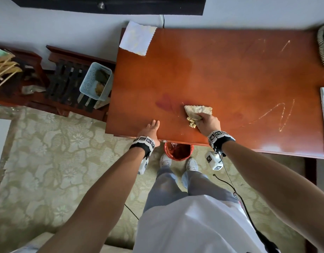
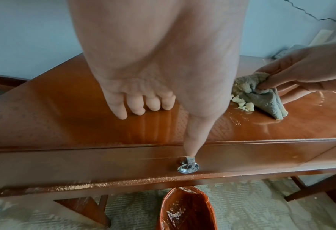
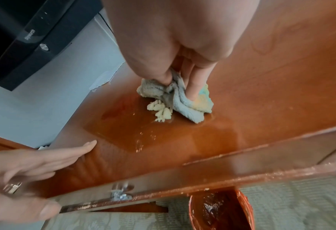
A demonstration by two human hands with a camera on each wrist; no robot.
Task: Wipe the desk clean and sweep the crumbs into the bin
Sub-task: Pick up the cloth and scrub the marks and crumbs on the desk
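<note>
Two hands at work, one cloth, one heap of crumbs, one bin.

Item 1. Glossy reddish-brown wooden desk: wet sheen near the front edge; pale smeared streaks at 3 o'clock and 1 o'clock not yet wiped.

Item 2. Crumpled grey-beige terry cloth: pinched between thumb and curled fingers of the right hand, pressed on the desk near its 6 o'clock edge.

Item 3. Clump of pale yellow crumbs: touching the cloth at its 7 o'clock side, a short way in from the front edge.

Item 4. Left hand: flat, fingers straight and together, holding nothing, resting on the desk edge at 9 o'clock of the crumbs; thumb hangs over the drawer front above a small metal drawer pull.

Item 5. Round orange bin with clear plastic liner: on the floor, partly under the front edge, between the person's shoes.

Item 6. White scalloped paper napkin: at the desk's 11 o'clock corner.

Risks, as judged:
- The bin mouth sits partly under the desk, so crumbs pushed over the edge may land on the patterned carpet or the shoes.
- Fine grit already lies on the drawer ledge in the left wrist view; more may lodge there.
- The clump looks damp and may smear or stick to the cloth.
- Sweeping off-line from the bin would scatter it.
</note>
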